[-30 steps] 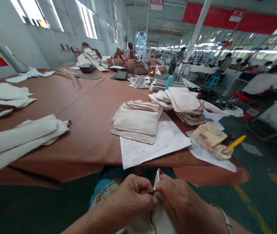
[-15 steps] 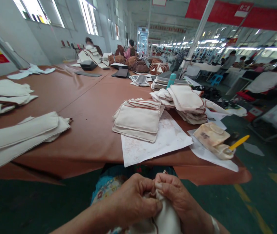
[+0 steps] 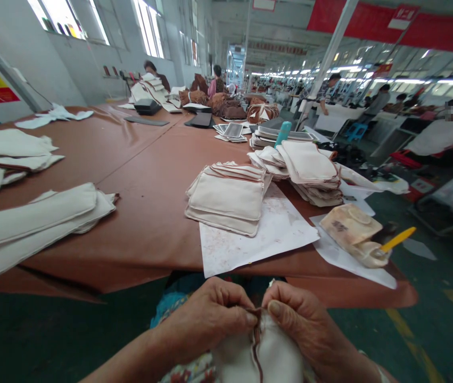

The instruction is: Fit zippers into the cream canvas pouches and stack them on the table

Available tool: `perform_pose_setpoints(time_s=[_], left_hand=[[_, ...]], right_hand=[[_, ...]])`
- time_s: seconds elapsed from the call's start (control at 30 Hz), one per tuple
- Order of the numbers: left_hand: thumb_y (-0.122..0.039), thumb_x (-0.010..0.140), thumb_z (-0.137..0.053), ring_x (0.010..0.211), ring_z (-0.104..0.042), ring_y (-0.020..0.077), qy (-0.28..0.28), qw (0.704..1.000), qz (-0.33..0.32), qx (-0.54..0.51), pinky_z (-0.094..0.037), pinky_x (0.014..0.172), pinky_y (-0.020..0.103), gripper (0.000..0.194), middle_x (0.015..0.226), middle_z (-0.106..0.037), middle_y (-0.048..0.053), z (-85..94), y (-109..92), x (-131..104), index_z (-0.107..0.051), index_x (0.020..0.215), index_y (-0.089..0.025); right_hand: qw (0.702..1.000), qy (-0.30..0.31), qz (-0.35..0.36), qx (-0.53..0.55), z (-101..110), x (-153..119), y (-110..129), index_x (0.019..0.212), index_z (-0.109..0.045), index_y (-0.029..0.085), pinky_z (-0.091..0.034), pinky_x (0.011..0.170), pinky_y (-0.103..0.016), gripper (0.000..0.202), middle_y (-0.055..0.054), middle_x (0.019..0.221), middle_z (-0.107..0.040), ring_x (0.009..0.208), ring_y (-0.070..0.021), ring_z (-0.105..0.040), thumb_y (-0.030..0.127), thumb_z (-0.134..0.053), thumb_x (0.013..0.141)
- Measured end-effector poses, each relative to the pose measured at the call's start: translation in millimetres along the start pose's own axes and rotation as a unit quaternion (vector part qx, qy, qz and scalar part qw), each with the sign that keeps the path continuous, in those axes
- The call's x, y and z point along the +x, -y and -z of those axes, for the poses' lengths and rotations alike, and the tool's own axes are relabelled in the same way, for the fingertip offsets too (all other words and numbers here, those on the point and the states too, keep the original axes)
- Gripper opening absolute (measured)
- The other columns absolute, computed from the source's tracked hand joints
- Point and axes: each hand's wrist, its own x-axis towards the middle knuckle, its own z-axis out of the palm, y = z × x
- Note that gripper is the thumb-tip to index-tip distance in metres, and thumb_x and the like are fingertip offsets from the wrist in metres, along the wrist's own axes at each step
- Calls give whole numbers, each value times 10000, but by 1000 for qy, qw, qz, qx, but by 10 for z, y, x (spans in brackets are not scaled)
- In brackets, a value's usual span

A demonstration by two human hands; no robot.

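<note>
Over my lap, at the bottom centre, hangs a cream fabric piece point(image 3: 278, 351) with a brown-edged seam running down its middle. My left hand point(image 3: 222, 314) pinches its top edge left of the seam, thumb and fingers pressed together. On the other side of the seam my right hand point(image 3: 298, 314) grips the same edge, its thumb on top. A stack of cream pieces point(image 3: 226, 197) with brown edging lies on the table just beyond my hands, partly on a white paper sheet point(image 3: 290, 229).
The brown-covered table point(image 3: 138, 223) holds long cream pieces point(image 3: 42, 213) at left and another cream pile point(image 3: 310, 165) at right. A stained container point(image 3: 349, 226) with a yellow-handled tool point(image 3: 397, 239) sits near the right corner. People work in the background.
My hands have moved slightly apart, and the brown seam between them now shows more. The view has shifted slightly. A person has come into view beyond the pole.
</note>
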Motion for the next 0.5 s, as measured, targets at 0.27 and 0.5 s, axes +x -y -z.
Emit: perform_pose_setpoints(time_s=[0.27,0.5], left_hand=[[-283,759,-621,545,-361,88,-15,993,19,120,-240,468,205,187,597,-494,-37,-36,-63,-19,-688,737,-110],[-236,756,-561,534,-340,88,6,989,19,147,-222,467,217,174,590,-479,-46,-2,-98,-25,-692,763,-121]], right_hand=[[997,14,19,-77,2,20,77,863,-649,128,-332,553,-216,290,4,707,-566,625,-107,-436,399,-734,804],[984,-34,114,-131,0,2,48,867,-719,173,-421,655,-271,158,-42,776,-640,716,-164,-538,309,-640,884]])
